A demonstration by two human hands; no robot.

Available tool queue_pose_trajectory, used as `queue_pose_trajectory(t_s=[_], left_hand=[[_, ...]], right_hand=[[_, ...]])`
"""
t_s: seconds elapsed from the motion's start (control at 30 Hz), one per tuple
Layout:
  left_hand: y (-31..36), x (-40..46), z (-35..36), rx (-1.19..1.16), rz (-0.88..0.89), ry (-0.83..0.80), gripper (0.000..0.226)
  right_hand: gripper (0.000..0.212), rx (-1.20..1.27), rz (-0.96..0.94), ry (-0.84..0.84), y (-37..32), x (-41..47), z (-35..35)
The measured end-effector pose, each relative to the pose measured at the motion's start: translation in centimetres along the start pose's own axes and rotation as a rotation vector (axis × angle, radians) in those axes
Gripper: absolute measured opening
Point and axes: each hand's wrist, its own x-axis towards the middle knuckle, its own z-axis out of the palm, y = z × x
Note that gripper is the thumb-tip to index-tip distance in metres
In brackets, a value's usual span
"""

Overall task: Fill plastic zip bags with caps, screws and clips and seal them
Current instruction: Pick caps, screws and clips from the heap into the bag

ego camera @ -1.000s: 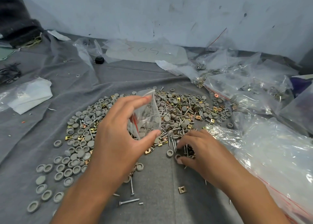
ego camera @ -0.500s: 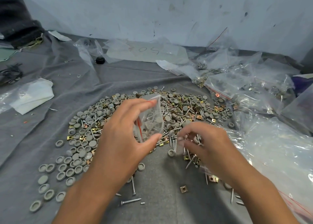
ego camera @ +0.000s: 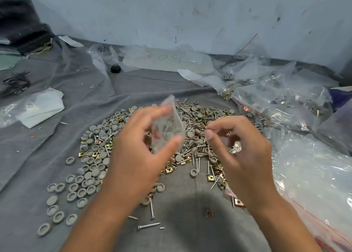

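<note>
My left hand [ego camera: 137, 152] holds a small clear zip bag [ego camera: 168, 126] upright between thumb and fingers, above the pile; the bag has a red strip and some parts inside. My right hand [ego camera: 240, 156] hovers just right of the bag, fingers curled, with a few metal screws [ego camera: 236, 149] showing in its palm. Below both hands lies a mixed pile of grey caps [ego camera: 91, 168], screws [ego camera: 196, 126] and brass clips [ego camera: 168, 169] on the grey cloth [ego camera: 57, 141].
Filled and empty clear plastic bags [ego camera: 276, 99] crowd the right side and back, and a large clear bag [ego camera: 314, 175] lies at right. A white folded bag [ego camera: 42, 107] lies at left, black ties [ego camera: 17, 81] far left, a small black object [ego camera: 115, 68] at the back.
My right hand rose from the pile with screws and moved up beside the bag. My left hand lifted the bag slightly higher.
</note>
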Motion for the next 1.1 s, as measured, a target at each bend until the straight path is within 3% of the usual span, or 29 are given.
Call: queue_pose_trajectory(t_s=[0.13, 0.2, 0.37, 0.5, 0.67, 0.87, 1.1], left_hand=[[-1.1, 1.6, -3.7, -0.453, -0.150, 0.379, 0.042], [-1.3, 1.9, -5.1, -0.443, -0.180, 0.412, 0.041], [-0.9, 0.9, -4.2, 0.143, -0.057, 0.303, 0.040], [-1.2, 1.0, -3.3, 0.391, -0.033, 0.140, 0.042], [-1.3, 0.8, -2.8, 0.411, -0.043, 0.027, 0.049], [-1.1, 0.6, -2.4, 0.404, -0.055, -0.054, 0.054], [-1.2, 0.5, -2.3, 0.408, -0.084, -0.080, 0.055]], right_hand=[[0.008, -0.040, 0.252, -0.084, 1.8, -0.3, -0.4], [0.010, -0.094, 0.319, -0.211, 2.6, -0.7, 0.1], [0.014, -0.285, 0.287, -0.559, 2.9, -1.8, 3.1], [0.024, -0.300, 0.194, -0.615, 2.2, -2.0, 4.5], [0.037, -0.365, 0.098, -0.712, 1.6, -2.2, 5.3], [0.015, -0.401, 0.018, -0.710, 1.2, -2.4, 5.5], [0.012, -0.260, 0.041, -0.637, 1.6, -2.5, 5.3]])
